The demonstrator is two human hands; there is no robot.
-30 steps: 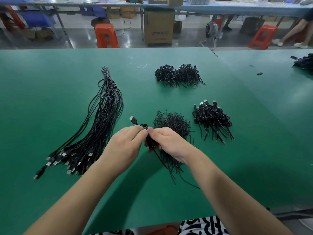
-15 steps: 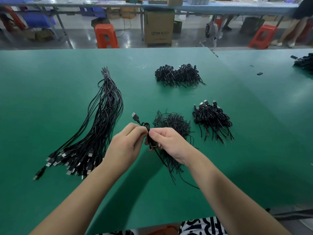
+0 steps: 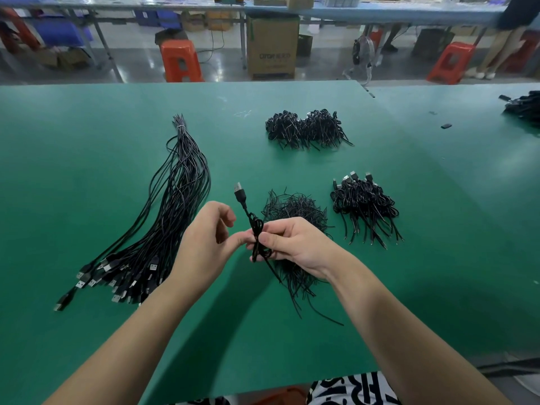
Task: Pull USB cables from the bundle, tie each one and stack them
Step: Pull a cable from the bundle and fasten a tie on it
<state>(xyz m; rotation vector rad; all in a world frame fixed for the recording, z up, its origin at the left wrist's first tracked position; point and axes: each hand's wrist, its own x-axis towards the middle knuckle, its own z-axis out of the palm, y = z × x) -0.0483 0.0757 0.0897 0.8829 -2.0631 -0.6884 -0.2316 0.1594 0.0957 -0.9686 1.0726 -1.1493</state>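
USB cable (image 3: 257, 232), folded into a small coil with its plug (image 3: 239, 190) sticking up, is held above the green table (image 3: 87, 331) near the middle. Right hand (image 3: 295, 244) pinches the coil at its waist; left hand (image 3: 204, 241) has its fingers loosely curled, with one fingertip touching the coil. The knot looks unfinished, so a loose pinch could let the coil spring open. Its free tail hangs into the pile (image 3: 295, 209) just beyond and may snag there. The untied bundle (image 3: 163, 223) lies left, and the tied stacks (image 3: 365, 206) sit right and far.
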